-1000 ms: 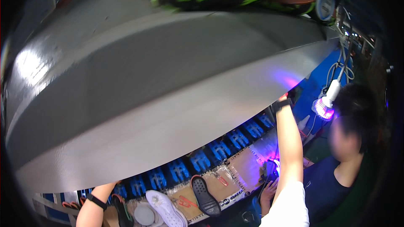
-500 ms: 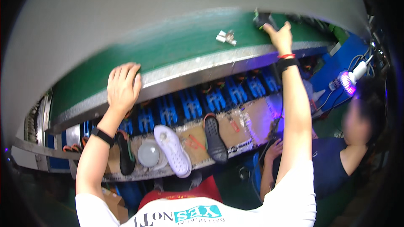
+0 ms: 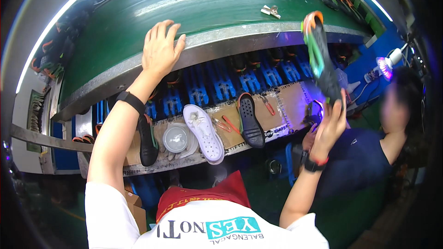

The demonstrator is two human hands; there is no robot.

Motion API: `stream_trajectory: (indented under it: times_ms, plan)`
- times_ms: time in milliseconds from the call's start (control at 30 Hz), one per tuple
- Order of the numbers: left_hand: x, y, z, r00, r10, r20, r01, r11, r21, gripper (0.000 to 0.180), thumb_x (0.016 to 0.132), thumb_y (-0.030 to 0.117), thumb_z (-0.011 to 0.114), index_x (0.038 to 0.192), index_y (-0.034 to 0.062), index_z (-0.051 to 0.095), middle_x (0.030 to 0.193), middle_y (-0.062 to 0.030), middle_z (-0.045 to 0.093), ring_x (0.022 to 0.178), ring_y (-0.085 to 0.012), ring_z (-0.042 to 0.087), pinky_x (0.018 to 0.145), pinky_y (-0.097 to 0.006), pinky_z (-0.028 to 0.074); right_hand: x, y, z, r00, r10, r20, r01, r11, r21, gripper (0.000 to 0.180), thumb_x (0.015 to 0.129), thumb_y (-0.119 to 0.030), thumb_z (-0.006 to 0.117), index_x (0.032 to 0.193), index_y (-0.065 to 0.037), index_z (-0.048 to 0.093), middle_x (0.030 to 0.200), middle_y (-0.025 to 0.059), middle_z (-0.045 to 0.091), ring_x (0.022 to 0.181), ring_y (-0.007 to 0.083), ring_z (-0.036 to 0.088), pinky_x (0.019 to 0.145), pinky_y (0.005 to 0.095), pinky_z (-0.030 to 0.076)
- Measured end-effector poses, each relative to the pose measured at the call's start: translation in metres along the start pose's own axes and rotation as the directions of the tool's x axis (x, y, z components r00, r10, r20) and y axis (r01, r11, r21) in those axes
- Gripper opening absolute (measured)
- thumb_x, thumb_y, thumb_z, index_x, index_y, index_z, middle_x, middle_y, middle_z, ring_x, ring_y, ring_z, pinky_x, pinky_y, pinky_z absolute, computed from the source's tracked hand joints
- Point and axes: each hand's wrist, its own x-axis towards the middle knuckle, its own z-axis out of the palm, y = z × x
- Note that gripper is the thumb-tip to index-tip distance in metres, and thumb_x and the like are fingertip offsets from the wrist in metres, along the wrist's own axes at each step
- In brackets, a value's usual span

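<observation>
My right hand (image 3: 331, 129) grips a dark shoe sole (image 3: 322, 60) with green sides and an orange end, held up in front of the conveyor's right part. My left hand (image 3: 160, 50) lies over the metal edge of the green conveyor belt (image 3: 198, 16), fingers stretched and nothing in them. Below, a bench carries a white sole (image 3: 202, 133) in the middle. Two black soles lie either side of it, a left one (image 3: 147, 143) with green trim and a right one (image 3: 250, 122) with orange trim. A round pale container (image 3: 176, 139) stands beside the white sole.
Red-handled tools (image 3: 267, 105) lie on the bench. Blue holders (image 3: 224, 90) line up under the conveyor. Small silver and white pieces (image 3: 271, 12) sit on the belt; more dark shoes (image 3: 339, 3) are at its far right. A co-worker (image 3: 360, 166) sits right, near a glowing lamp (image 3: 384, 68).
My right hand has lifted the dark sole off the belt and drawn it back toward me. My left hand remains at the conveyor edge. The view has tilted, showing more of the belt.
</observation>
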Motion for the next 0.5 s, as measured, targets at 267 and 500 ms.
stream_trajectory:
  times_ms: [267,500]
  plan:
    - [-0.100,0.027,-0.036,0.999,0.043,-0.033,-0.052,0.908,-0.416,0.051,0.083,0.025,0.057,0.128,0.0061,0.042,0.128,-0.0154,0.039,0.127,-0.0327,0.031,0.108,-0.054,0.012,-0.106,0.083,-0.089,0.929,0.370,-0.006,-0.369,0.923,-0.110,0.055,0.084,-0.007,0.065,0.133,0.001,0.041,0.112,0.0081,0.057,0.093,0.0128,0.058,0.079,0.0264,0.051]
    - [-0.297,0.005,-0.084,0.883,-0.285,0.374,0.434,0.799,-0.415,0.046,0.088,0.026,0.052,0.126,0.0021,0.042,0.125,-0.0190,0.038,0.122,-0.0366,0.033,0.104,-0.049,0.021,-0.104,0.172,-0.123,0.796,0.590,0.132,-0.593,0.805,-0.027,0.057,0.084,0.003,0.059,0.136,-0.004,0.037,0.110,0.0061,0.056,0.095,0.0144,0.056,0.083,0.0300,0.048]
